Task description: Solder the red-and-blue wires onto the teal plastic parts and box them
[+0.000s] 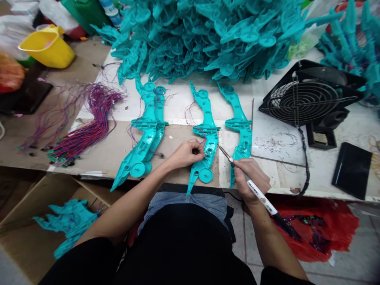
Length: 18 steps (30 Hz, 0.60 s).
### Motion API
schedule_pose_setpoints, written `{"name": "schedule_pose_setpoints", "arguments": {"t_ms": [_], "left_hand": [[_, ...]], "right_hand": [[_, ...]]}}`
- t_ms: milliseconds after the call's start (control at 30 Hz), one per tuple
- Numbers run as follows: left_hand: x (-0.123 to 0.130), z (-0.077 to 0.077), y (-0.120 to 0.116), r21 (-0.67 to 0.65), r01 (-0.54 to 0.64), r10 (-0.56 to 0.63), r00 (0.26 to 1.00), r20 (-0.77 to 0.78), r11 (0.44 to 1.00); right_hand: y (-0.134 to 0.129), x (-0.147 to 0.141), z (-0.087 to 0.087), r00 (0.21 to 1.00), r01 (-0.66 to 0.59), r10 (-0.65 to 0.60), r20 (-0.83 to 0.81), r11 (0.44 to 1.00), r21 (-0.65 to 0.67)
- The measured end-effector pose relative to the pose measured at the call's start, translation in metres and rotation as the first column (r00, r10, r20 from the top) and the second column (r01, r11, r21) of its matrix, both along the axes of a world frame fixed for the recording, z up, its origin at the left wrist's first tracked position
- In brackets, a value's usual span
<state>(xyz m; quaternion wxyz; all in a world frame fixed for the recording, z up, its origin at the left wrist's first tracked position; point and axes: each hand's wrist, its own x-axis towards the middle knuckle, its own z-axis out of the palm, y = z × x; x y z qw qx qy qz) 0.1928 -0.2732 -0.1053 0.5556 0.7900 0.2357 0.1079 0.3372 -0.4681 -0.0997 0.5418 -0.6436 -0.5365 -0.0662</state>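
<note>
In front of me lies a teal bow-shaped plastic shell half with thin red and blue wires at its left side. My left hand is closed in a pinch at its lower section; what the fingertips hold is too small to make out. Wrapped in my right hand is a soldering iron with a white handle, its tip near the shell's right edge. Another teal shell half lies to the right, partly behind that hand. Overlapping teal shells with wires lie to the left.
A tall heap of teal shells fills the back. Red and blue wire bundles lie left, near a yellow tub. At right are a black fan, a white board with scraps and a black box. A cardboard box stands below left.
</note>
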Motion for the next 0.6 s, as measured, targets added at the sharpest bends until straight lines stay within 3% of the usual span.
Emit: {"name": "schedule_pose_setpoints", "arguments": {"t_ms": [200, 600], "left_hand": [[-0.0006, -0.0011, -0.0001, -0.002, 0.012, -0.012, 1.000, 0.010, 1.000], [0.0009, 0.0001, -0.0023, 0.002, -0.010, 0.011, 0.999, -0.039, 1.000]], "right_hand": [[0.0007, -0.0003, -0.0020, 1.000, -0.004, 0.004, -0.001, 1.000, 0.024], [0.0004, 0.0069, -0.0047, 0.991, 0.124, -0.122, -0.056, 0.992, 0.024]]}}
